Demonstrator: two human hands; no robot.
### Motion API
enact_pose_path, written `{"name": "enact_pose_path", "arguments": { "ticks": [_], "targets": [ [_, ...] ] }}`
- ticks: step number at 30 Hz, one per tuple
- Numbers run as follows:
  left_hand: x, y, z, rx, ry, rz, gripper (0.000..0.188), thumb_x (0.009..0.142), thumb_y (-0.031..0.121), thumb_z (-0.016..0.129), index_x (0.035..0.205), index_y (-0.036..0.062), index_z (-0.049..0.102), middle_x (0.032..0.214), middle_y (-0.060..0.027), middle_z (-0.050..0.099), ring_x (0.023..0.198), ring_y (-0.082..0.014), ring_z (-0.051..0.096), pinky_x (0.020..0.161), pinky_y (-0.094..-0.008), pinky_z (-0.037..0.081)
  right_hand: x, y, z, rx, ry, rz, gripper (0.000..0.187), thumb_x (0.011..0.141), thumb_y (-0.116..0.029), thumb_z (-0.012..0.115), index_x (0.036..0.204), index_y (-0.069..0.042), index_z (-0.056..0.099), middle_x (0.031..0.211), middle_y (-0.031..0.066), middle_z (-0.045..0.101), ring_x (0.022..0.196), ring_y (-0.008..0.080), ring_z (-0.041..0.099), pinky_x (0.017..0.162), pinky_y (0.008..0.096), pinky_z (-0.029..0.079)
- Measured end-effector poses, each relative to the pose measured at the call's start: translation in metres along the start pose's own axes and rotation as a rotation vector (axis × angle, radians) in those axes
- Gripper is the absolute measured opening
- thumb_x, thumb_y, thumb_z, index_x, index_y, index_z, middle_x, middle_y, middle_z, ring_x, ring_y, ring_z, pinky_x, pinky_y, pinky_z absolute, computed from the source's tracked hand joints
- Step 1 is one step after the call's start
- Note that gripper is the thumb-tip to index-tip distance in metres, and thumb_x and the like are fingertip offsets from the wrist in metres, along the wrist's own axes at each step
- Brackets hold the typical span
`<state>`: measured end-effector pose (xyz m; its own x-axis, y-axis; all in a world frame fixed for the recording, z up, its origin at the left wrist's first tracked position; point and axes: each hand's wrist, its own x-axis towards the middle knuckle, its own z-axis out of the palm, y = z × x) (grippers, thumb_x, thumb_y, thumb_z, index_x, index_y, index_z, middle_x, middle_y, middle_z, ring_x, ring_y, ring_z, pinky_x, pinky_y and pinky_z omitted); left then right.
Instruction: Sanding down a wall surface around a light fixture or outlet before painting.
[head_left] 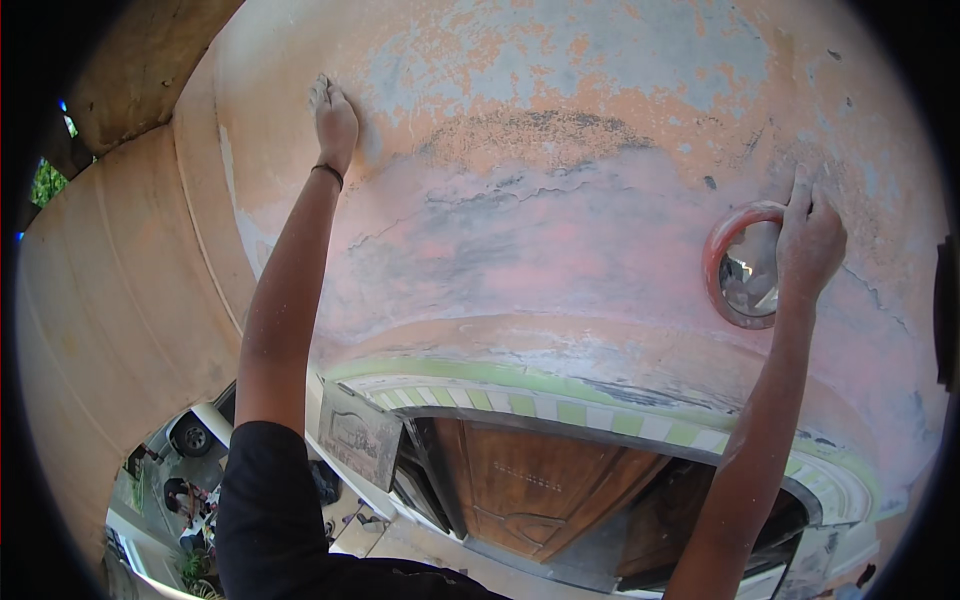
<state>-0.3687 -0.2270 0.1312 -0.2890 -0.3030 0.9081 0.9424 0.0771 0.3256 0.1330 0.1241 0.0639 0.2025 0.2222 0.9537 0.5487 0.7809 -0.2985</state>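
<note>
A peach-painted wall [560, 230] fills the view, with worn grey patches above and a pinkish, cracked, dusty band below. At the upper left, my left hand [337, 125] is against the wall with its fingers curled in. What it holds, if anything, is hidden. Over on the right, my right hand [812, 245] presses bunched, dusty fingers to the wall, and anything under them cannot be made out. Just behind that hand is a round glass pane in a red rim [713, 265], partly covered by the hand.
Below runs an arch with green and white blocks [540, 405] over a brown wooden door [530, 485]. A grey carved panel [358, 432] stands left of it. Down at the lower left are a vehicle wheel [190, 436], a person [185, 500] and plants [192, 568].
</note>
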Motion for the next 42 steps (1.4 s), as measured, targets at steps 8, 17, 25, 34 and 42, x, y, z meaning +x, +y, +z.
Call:
{"name": "enact_pose_path", "arguments": {
  "ticks": [8,17,25,34,42],
  "targets": [
    [-0.179,0.189,0.073,0.094,-0.792,1.174,0.056,0.108,0.023,0.050,0.162,0.0157,0.034,0.170,-0.0076,0.028,0.160,-0.0288,0.016,0.132,-0.0436,0.016,0.002,0.022,-0.010,-0.024,0.042,-0.060,0.051,0.106,-0.041,0.054,0.076,-0.002,0.066,0.076,0.0228,0.066,0.071,0.0443,0.064,0.066,0.0520,0.048],
    [0.007,0.093,0.056,0.146,-0.216,0.560,0.051,0.110,0.022,0.042,0.159,0.0078,0.039,0.168,-0.0135,0.031,0.158,-0.0385,0.018,0.128,-0.0452,0.023,0.001,-0.004,-0.010,0.023,0.019,-0.025,0.047,0.104,-0.038,0.056,0.079,-0.001,0.067,0.078,0.0223,0.067,0.072,0.0442,0.064,0.066,0.0507,0.048],
    [-0.164,0.205,0.079,0.127,-0.631,1.109,0.058,0.110,0.032,0.048,0.163,0.0150,0.033,0.170,-0.0066,0.029,0.158,-0.0310,0.022,0.130,-0.0429,0.020,-0.002,0.013,-0.010,-0.046,0.040,-0.074,0.045,0.104,-0.035,0.058,0.075,-0.001,0.065,0.077,0.0208,0.066,0.071,0.0424,0.065,0.064,0.0507,0.049],
    [0.063,0.084,0.062,0.089,-0.088,0.243,0.050,0.113,0.026,0.032,0.159,0.0079,0.039,0.168,-0.0164,0.032,0.156,-0.0409,0.022,0.128,-0.0432,0.023,-0.002,-0.004,-0.008,0.058,0.081,-0.087,0.046,0.105,-0.035,0.057,0.075,-0.001,0.066,0.077,0.0204,0.066,0.071,0.0426,0.065,0.064,0.0513,0.049],
    [-0.174,0.198,0.062,0.188,-0.833,1.315,0.060,0.107,0.020,0.050,0.163,0.0196,0.029,0.171,-0.0013,0.024,0.159,-0.0227,0.018,0.132,-0.0393,0.019,0.001,0.014,-0.013,-0.025,0.028,-0.069,0.043,0.104,-0.035,0.057,0.079,-0.002,0.069,0.080,0.0202,0.068,0.074,0.0420,0.066,0.066,0.0511,0.049]
  ]
}}
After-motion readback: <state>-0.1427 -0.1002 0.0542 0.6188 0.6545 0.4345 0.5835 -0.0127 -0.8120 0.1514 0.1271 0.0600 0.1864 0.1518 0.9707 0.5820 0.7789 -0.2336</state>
